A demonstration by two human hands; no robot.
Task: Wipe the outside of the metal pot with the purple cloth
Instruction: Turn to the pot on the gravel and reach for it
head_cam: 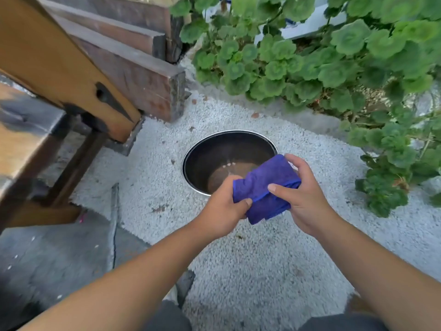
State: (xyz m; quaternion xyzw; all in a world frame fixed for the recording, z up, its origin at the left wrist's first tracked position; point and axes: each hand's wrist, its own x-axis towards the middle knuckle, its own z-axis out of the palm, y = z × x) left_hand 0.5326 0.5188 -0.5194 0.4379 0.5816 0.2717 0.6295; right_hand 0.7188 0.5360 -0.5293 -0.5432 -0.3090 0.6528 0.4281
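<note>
Fingers [274, 187] of both hands grip the purple cloth [265, 187] above the metal pot [214, 151] holding brownish water

The metal pot [214, 151] at the centre of the frame has a thin, bright, polished rim, while its inner wall looks dark and dull and its bottom brownish and stained. The purple cloth [265, 187], gripped by the left hand [223, 211] and the right hand [303, 199], is a soft, matt fabric with a fine nap, bunched into folds. The gravel [262, 271] under the pot is pale, rough and grainy, the wooden beams [71, 68] in the upper left are worn, with a dull brown stain and dark, weathered ends, and the leaves [346, 56] in the upper right are green and matt.
</note>
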